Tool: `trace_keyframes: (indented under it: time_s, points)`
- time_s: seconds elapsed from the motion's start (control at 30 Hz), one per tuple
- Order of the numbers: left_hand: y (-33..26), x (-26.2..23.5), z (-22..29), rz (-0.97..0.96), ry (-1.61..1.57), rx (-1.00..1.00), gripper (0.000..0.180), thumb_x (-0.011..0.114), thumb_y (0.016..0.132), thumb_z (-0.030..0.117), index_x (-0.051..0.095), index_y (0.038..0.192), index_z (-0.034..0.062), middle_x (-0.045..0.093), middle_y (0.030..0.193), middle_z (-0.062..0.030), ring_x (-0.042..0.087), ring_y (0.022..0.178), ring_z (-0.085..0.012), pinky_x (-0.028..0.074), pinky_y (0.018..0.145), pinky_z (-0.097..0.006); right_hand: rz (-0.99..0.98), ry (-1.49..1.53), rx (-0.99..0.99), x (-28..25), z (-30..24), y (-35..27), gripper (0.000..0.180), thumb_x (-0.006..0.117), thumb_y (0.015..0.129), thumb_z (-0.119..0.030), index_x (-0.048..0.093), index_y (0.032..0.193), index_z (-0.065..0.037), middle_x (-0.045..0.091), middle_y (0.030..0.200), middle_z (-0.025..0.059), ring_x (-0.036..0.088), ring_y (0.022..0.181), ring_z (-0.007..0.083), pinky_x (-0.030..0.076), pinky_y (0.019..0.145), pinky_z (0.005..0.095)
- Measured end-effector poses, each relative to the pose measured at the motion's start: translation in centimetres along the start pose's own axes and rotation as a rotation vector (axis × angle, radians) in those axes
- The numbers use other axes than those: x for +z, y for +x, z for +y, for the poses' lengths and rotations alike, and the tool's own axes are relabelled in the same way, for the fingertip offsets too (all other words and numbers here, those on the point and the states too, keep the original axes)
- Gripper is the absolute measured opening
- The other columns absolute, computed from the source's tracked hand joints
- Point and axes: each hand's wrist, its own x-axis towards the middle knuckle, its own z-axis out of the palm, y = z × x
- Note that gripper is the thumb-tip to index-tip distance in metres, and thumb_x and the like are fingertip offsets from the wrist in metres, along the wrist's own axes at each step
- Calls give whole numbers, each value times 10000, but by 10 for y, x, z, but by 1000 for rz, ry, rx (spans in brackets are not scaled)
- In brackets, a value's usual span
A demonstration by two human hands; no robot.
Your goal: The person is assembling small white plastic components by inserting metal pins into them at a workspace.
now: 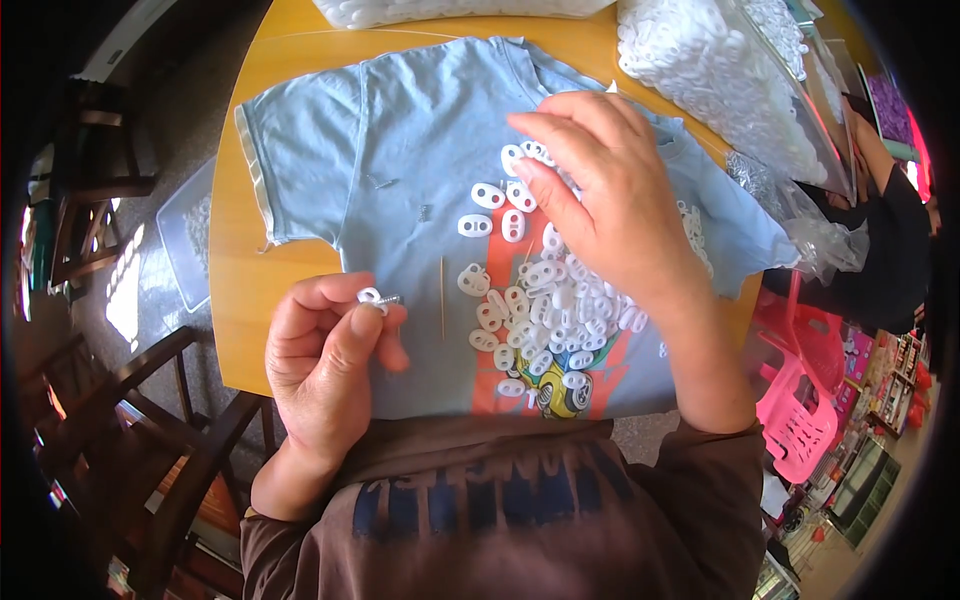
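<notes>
My left hand point(335, 345) pinches a small white plastic piece point(369, 295) between thumb and fingers. A thin coiled metal part point(390, 300), which looks like a spring, sticks out from it. My right hand point(605, 180) reaches over the far side of the pile, thumb and index finger apart, nothing visible between them. Near its thumb lie a few white oval pieces with two holes point(487, 195). A heap of similar white pieces point(565, 305) spreads below my right palm, partly hidden by my wrist. All lie on a light blue T-shirt point(410, 130) with an orange print.
The shirt covers much of a yellow wooden table point(235, 330). A thin wooden stick point(442, 300) lies between my hands. At the back right stands a large clear bag of white pieces point(690, 80), with a smaller bag of metal parts point(750, 175) beside it. A pink chair point(800, 410) stands to the right.
</notes>
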Motion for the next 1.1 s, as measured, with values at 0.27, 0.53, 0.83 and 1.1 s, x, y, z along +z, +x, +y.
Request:
trace_keyframes:
  time_s: [0.27, 0.53, 0.83, 1.1]
  points:
    - [-1, 0, 0, 18, 26, -37, 174, 581, 882, 58, 556, 1039, -13, 652, 838, -113, 572, 588, -113, 446, 592, -217, -130, 39, 17, 4, 5, 2, 106, 670, 736, -92, 647, 837, -72, 558, 863, 19, 519, 894, 212, 388, 838, 356]
    - [2, -2, -1, 3, 14, -40, 176, 562, 887, 49, 548, 1050, -15, 650, 848, -113, 566, 582, -117, 450, 588, -223, -120, -21, -59, 3, 4, -1, 143, 667, 719, -67, 638, 859, -73, 552, 852, 19, 518, 882, 205, 393, 824, 350]
    - [2, -6, 1, -1, -58, -64, 181, 568, 885, 52, 548, 1055, -8, 646, 862, -108, 559, 622, -118, 454, 612, -229, -54, 61, -85, -7, -8, 1, 154, 678, 731, -61, 584, 853, -74, 588, 814, 37, 550, 782, 224, 415, 754, 353]
    - [-3, 5, 9, -100, -110, -100, 207, 546, 888, 29, 541, 1093, -3, 647, 860, -83, 561, 640, -93, 458, 644, -226, 20, 708, 222, -11, -55, -24, 201, 684, 758, 28, 596, 930, -26, 637, 825, 60, 619, 718, 157, 482, 641, 256]
